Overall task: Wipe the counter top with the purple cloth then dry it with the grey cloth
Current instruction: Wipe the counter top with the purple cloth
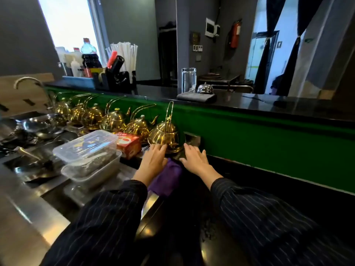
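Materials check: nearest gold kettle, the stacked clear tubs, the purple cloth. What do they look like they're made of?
Nearest kettle: polished gold-coloured metal, maybe brass or plated steel; it shows mirror-like highlights.
Stacked tubs: thin clear plastic; the contents show through under soft glare.
Purple cloth: soft matte fabric, possibly microfibre; it folds and has no shine.

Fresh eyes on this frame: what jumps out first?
A row of gold teapots gleams along the green wall, left of centre. The left hand and right hand reach with straight fingers toward the nearest teapot, and the purple cloth lies between the wrists. The folded grey cloth sits on the raised black counter beside a bell.
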